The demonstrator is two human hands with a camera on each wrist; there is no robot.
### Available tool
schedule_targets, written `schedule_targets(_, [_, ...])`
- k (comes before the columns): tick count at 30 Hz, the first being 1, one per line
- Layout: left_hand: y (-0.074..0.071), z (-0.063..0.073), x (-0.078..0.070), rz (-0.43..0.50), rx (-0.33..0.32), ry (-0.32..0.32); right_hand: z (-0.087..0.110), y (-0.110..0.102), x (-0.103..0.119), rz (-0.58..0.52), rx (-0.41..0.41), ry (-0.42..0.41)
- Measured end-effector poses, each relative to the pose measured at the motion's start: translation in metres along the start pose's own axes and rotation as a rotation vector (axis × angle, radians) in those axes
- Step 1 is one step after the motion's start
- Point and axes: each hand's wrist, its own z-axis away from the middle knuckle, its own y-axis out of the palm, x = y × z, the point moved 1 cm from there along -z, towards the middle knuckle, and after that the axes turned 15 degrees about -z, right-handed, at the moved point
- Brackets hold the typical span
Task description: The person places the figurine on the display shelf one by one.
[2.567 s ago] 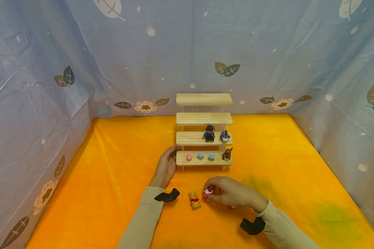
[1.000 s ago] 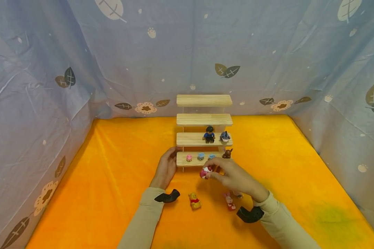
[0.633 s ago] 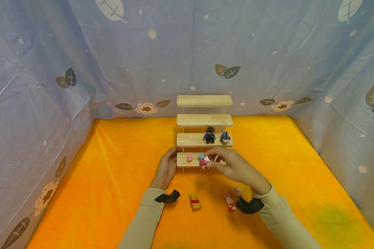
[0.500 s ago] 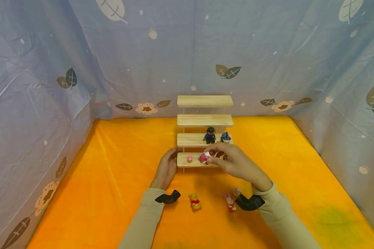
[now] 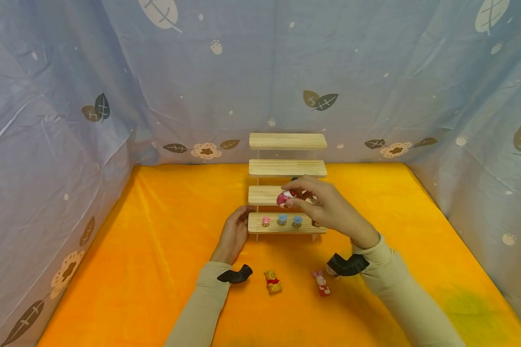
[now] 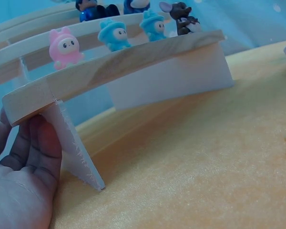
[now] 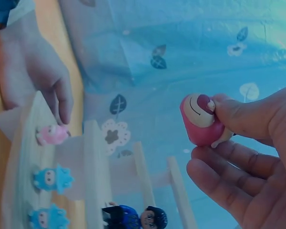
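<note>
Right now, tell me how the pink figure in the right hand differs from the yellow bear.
Colour: the pink figure has a cream patch, while the yellow bear has a red top.
Place: the pink figure is held in the air by the right hand; the yellow bear rests on the orange cloth.
Both are small toy figures.

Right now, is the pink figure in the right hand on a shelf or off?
Off: the right hand pinches the pink figure, and the right wrist view shows a gap between it and the shelf boards.
</note>
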Motion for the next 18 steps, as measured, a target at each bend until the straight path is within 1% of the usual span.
schedule_targets(5, [-0.002, -0.001, 0.001, -0.017, 0.019, 0.015, -0.011, -0.005, 0.003, 0.038, 0.002, -0.009])
schedule_targets(9, [-0.002, -0.001, 0.002, -0.012, 0.021, 0.017, -0.017, -0.008, 0.005, 0.044, 0.004, 0.011])
schedule_targets(12, [-0.002, -0.001, 0.002, -0.009, 0.019, 0.016, -0.021, -0.01, 0.006, 0.068, 0.008, 0.032])
schedule_targets(18, [-0.002, 0.0, 0.001, -0.033, 0.023, 0.017, -0.031, -0.016, 0.009, 0.094, 0.01, 0.066])
